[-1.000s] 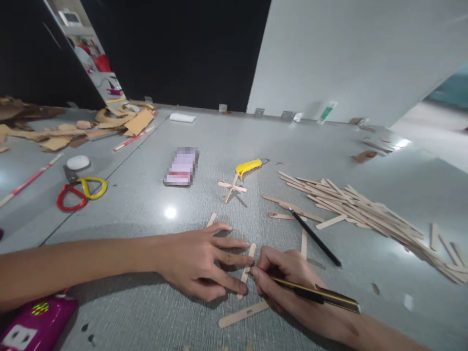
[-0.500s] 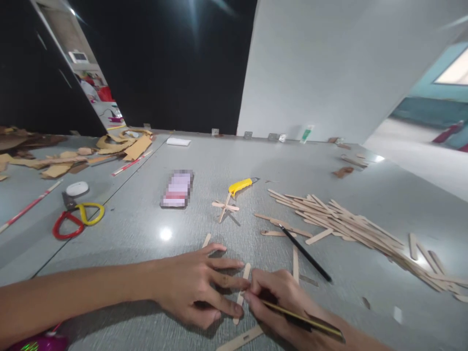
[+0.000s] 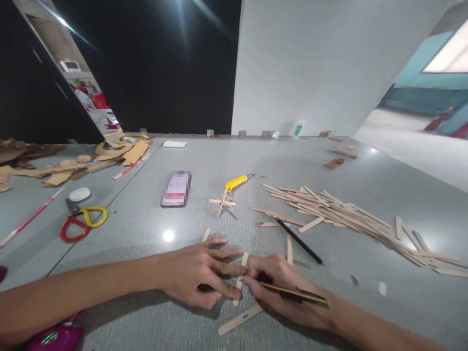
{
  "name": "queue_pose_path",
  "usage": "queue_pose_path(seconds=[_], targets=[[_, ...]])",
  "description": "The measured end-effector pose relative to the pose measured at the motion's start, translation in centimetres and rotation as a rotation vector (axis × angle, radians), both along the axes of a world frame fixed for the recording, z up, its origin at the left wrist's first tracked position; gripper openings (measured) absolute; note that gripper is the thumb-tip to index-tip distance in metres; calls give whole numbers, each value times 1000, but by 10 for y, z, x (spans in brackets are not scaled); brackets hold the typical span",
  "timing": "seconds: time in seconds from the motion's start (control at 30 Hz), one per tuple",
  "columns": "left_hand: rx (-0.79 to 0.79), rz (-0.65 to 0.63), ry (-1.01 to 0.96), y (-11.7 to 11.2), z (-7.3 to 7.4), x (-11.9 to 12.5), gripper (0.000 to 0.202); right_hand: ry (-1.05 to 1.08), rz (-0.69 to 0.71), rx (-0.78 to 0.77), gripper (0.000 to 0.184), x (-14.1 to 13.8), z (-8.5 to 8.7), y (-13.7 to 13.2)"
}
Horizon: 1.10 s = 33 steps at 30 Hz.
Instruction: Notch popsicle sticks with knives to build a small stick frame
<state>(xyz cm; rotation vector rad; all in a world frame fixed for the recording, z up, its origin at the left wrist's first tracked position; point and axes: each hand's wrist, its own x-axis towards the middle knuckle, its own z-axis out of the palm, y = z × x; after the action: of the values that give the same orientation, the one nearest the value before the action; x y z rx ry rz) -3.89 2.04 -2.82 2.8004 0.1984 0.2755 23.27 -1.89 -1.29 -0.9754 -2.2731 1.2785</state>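
My left hand (image 3: 199,275) lies with fingers spread, its fingertips pressing on a craft stick (image 3: 244,261) on the table. My right hand (image 3: 278,287) is closed around a black and yellow pencil (image 3: 307,295); the pencil's tip is hidden by the fingers at the stick's middle. Below them lies another craft stick (image 3: 237,321) with a small slot in it. One more stick (image 3: 206,234) shows beyond my left fingers, and another (image 3: 289,248) past my right hand. Farther out, crossed craft sticks (image 3: 222,201) touch a yellow utility knife (image 3: 236,183).
Right of centre lies a pile of craft sticks (image 3: 329,207), with a black pen (image 3: 298,240) nearer me. A phone (image 3: 176,189), scissors (image 3: 86,222) and cardboard scraps (image 3: 135,151) lie to the left. A purple object (image 3: 56,336) sits under my left forearm.
The view has shifted slightly, so most of the table sits a little farther left and the near things higher. Both hands keep the same grip and place on the stick.
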Motion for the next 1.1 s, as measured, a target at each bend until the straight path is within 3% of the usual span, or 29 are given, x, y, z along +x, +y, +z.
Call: queue_pose_path(seconds=[0.33, 0.8, 1.0, 1.1], targets=[[-7, -7, -33, 1, -5, -3, 46, -14, -47, -113, 34, -2, 2, -2], [-16, -4, -23, -2, 0, -1, 46, 2, -77, -138, 34, -4, 6, -3], [-50, 10, -5, 2, 19, -2, 29, 101, -202, -218, 37, -2, 0, -4], [-107, 86, 14, 9, 31, -2, 23, 188, -306, -218, 37, -2, -1, -3]])
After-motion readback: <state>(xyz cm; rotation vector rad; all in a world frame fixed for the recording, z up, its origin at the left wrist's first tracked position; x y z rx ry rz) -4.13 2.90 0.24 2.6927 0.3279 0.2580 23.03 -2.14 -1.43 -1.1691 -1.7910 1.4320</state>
